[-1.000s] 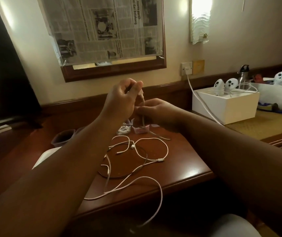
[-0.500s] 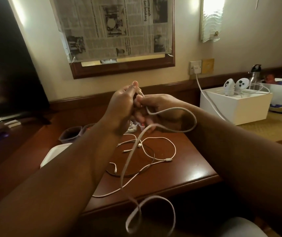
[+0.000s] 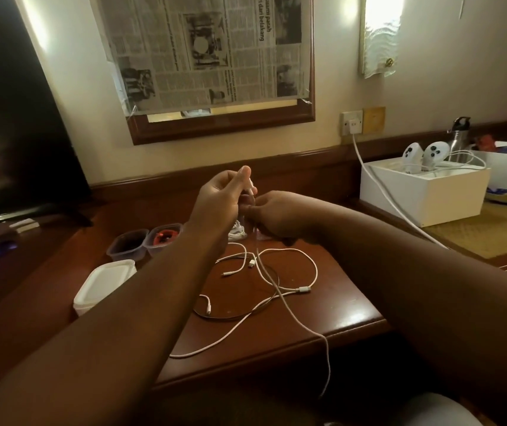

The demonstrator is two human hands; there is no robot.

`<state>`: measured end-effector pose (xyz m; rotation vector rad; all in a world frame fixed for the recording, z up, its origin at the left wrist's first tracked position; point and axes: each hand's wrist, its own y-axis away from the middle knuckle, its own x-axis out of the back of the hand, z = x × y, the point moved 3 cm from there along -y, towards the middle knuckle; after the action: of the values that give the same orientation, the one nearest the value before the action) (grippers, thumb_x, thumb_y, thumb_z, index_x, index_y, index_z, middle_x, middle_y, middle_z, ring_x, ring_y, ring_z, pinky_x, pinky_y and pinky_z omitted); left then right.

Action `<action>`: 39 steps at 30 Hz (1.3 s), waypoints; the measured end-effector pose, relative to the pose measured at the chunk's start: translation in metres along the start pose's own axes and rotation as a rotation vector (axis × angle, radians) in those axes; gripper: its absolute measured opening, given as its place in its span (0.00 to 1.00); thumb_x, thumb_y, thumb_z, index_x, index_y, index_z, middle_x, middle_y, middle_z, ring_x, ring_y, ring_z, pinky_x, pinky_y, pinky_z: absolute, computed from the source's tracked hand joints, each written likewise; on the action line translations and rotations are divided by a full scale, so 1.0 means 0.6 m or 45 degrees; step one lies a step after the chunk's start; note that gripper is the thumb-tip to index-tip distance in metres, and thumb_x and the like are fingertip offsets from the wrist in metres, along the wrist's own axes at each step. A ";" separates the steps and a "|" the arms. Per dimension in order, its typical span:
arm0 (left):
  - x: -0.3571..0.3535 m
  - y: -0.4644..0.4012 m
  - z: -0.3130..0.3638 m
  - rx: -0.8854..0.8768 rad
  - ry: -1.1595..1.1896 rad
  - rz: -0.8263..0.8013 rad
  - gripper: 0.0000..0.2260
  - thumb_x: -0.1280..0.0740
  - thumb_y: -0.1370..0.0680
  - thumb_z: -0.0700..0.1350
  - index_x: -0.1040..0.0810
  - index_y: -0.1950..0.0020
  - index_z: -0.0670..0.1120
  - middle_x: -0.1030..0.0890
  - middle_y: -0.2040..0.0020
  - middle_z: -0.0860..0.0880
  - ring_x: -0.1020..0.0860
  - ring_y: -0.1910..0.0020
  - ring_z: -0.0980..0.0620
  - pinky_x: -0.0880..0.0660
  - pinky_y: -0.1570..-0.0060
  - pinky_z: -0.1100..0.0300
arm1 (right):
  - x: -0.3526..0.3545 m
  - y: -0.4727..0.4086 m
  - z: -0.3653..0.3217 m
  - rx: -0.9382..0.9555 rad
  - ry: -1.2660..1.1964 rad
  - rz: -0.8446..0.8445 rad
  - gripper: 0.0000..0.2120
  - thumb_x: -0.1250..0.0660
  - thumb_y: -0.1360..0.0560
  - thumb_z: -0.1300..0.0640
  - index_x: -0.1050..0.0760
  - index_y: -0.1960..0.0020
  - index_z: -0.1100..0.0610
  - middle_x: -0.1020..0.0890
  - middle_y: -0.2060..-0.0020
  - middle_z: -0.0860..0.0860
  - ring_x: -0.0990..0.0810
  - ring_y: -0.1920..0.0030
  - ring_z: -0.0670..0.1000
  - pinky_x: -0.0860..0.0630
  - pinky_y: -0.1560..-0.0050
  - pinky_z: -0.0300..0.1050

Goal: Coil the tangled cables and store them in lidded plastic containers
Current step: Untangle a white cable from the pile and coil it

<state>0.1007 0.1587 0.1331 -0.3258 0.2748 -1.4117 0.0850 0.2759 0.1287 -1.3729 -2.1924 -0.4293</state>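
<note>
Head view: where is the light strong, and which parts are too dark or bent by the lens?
Head view: wall lamp blown out; glare on the desk edge; TV side dark; wide lens bends the wall edges.

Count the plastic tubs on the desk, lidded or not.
3 seen: two open tubs side by side, one with dark contents, one with a red cable, and a white lidded tub nearer. The arms may hide more.

Newspaper (image 3: 212, 50): "dari belakang"

White cable (image 3: 280, 298) loop gone from hands (image 3: 247, 210); now hangs straight off desk edge.
</note>
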 end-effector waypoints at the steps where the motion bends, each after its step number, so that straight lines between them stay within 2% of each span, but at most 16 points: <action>1: 0.002 0.001 0.001 -0.087 -0.017 0.000 0.13 0.36 0.19 0.52 0.22 0.58 0.46 0.22 0.61 0.48 0.23 0.60 0.51 0.23 0.57 0.55 | -0.001 0.001 0.004 -0.028 -0.172 -0.027 0.15 0.41 0.17 0.49 0.23 0.49 0.59 0.26 0.70 0.51 0.31 0.77 0.45 0.33 0.77 0.38; 5: 0.008 0.006 -0.005 -0.283 -0.060 -0.176 0.21 0.35 0.25 0.65 0.19 0.50 0.47 0.19 0.53 0.47 0.19 0.51 0.47 0.21 0.52 0.52 | 0.004 0.007 0.011 -0.082 -0.988 -0.244 0.15 0.46 0.20 0.59 0.22 0.44 0.63 0.17 0.59 0.57 0.17 0.60 0.53 0.20 0.56 0.46; 7: 0.004 0.010 -0.020 -0.130 0.094 -0.265 0.27 0.38 0.28 0.71 0.20 0.44 0.51 0.19 0.44 0.45 0.20 0.41 0.43 0.22 0.44 0.46 | 0.013 0.009 0.012 -0.081 -1.219 -0.343 0.19 0.49 0.23 0.56 0.23 0.46 0.64 0.16 0.56 0.60 0.16 0.57 0.56 0.20 0.54 0.48; 9: -0.002 0.012 -0.039 0.060 0.210 -0.358 0.24 0.45 0.23 0.69 0.24 0.39 0.54 0.22 0.37 0.43 0.21 0.40 0.45 0.23 0.41 0.44 | 0.019 0.012 0.009 -0.056 -1.221 -0.376 0.15 0.46 0.22 0.56 0.24 0.47 0.62 0.17 0.58 0.58 0.17 0.61 0.54 0.20 0.57 0.46; 11: -0.005 0.017 -0.059 0.199 0.282 -0.510 0.23 0.50 0.18 0.63 0.25 0.37 0.51 0.21 0.47 0.43 0.21 0.53 0.49 0.24 0.50 0.50 | 0.022 0.011 0.009 -0.016 -1.111 -0.414 0.12 0.46 0.21 0.62 0.26 0.45 0.60 0.20 0.61 0.54 0.20 0.67 0.48 0.21 0.62 0.43; 14: 0.010 0.017 -0.074 0.278 0.228 -0.481 0.19 0.46 0.17 0.59 0.23 0.44 0.47 0.29 0.63 0.46 0.31 0.68 0.51 0.32 0.66 0.56 | 0.025 0.002 0.019 0.017 -0.896 -0.446 0.13 0.46 0.20 0.66 0.28 0.40 0.60 0.21 0.62 0.53 0.30 0.76 0.44 0.27 0.71 0.38; 17: 0.030 0.000 -0.070 0.221 0.048 -0.332 0.14 0.39 0.18 0.53 0.26 0.60 0.47 0.34 0.69 0.49 0.38 0.71 0.51 0.41 0.70 0.57 | 0.017 -0.003 0.040 -0.123 -0.506 -0.374 0.09 0.43 0.18 0.57 0.27 0.44 0.60 0.24 0.67 0.52 0.36 0.78 0.44 0.36 0.77 0.36; 19: 0.036 -0.009 -0.063 0.191 0.000 -0.259 0.16 0.37 0.19 0.53 0.25 0.65 0.48 0.33 0.71 0.49 0.37 0.72 0.50 0.39 0.70 0.57 | -0.003 0.004 0.047 -0.183 -0.433 -0.509 0.15 0.45 0.17 0.49 0.27 0.53 0.57 0.30 0.73 0.49 0.38 0.78 0.45 0.40 0.77 0.37; 23: 0.008 0.008 -0.062 0.337 0.364 -0.231 0.14 0.39 0.18 0.51 0.22 0.58 0.47 0.28 0.66 0.48 0.28 0.69 0.51 0.32 0.68 0.60 | -0.019 0.011 0.007 0.154 -1.197 -0.738 0.16 0.48 0.18 0.49 0.32 0.60 0.56 0.32 0.72 0.50 0.34 0.75 0.47 0.32 0.73 0.40; 26: -0.023 0.035 -0.088 0.539 0.471 -0.179 0.13 0.44 0.16 0.46 0.26 0.56 0.46 0.31 0.69 0.50 0.34 0.76 0.58 0.38 0.74 0.65 | -0.002 -0.003 -0.014 0.355 -1.477 -0.434 0.15 0.48 0.16 0.53 0.28 0.53 0.59 0.23 0.62 0.53 0.20 0.60 0.52 0.20 0.57 0.46; 28: -0.031 0.048 -0.100 0.568 0.391 -0.249 0.12 0.41 0.17 0.48 0.22 0.53 0.44 0.30 0.69 0.50 0.35 0.74 0.56 0.40 0.71 0.62 | 0.020 -0.024 -0.008 0.512 -1.278 -0.071 0.12 0.46 0.15 0.57 0.26 0.48 0.62 0.19 0.56 0.55 0.17 0.51 0.53 0.20 0.48 0.46; 31: -0.009 0.038 -0.088 0.377 -0.135 -0.349 0.06 0.37 0.19 0.47 0.20 0.48 0.51 0.29 0.68 0.50 0.34 0.73 0.55 0.39 0.71 0.59 | 0.039 -0.042 -0.001 0.585 -0.172 0.330 0.10 0.41 0.17 0.60 0.22 0.47 0.59 0.17 0.55 0.50 0.17 0.55 0.43 0.21 0.53 0.36; 33: 0.016 0.020 -0.082 0.102 -0.735 -0.383 0.05 0.36 0.18 0.48 0.20 0.48 0.53 0.22 0.63 0.48 0.26 0.69 0.53 0.30 0.69 0.56 | 0.019 -0.055 0.003 0.500 0.437 0.210 0.07 0.39 0.18 0.59 0.21 0.48 0.54 0.21 0.57 0.43 0.20 0.58 0.42 0.26 0.61 0.34; 35: 0.040 0.003 -0.082 -0.196 -1.175 -0.305 0.08 0.35 0.19 0.50 0.19 0.46 0.49 0.17 0.55 0.48 0.21 0.61 0.55 0.26 0.63 0.61 | 0.003 -0.068 0.018 0.344 0.694 0.095 0.07 0.38 0.19 0.60 0.24 0.44 0.53 0.25 0.56 0.42 0.24 0.56 0.43 0.32 0.64 0.33; 37: 0.057 -0.007 -0.080 -0.355 -1.265 -0.211 0.07 0.31 0.21 0.51 0.17 0.48 0.49 0.17 0.55 0.52 0.22 0.60 0.61 0.30 0.65 0.71 | -0.004 -0.078 0.033 0.316 0.812 0.149 0.10 0.38 0.19 0.60 0.24 0.39 0.55 0.23 0.53 0.46 0.23 0.52 0.47 0.33 0.64 0.35; 39: 0.066 -0.017 -0.079 -0.357 -1.165 -0.177 0.07 0.26 0.26 0.53 0.18 0.55 0.50 0.18 0.60 0.56 0.22 0.63 0.64 0.29 0.68 0.72 | -0.010 -0.083 0.055 0.248 0.700 0.003 0.12 0.42 0.16 0.56 0.24 0.41 0.60 0.22 0.58 0.51 0.24 0.61 0.50 0.32 0.68 0.39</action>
<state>0.0791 0.1156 0.0936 -1.1892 -0.3133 -1.2216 0.0338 0.2664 0.0982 -1.0049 -1.7282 -0.5064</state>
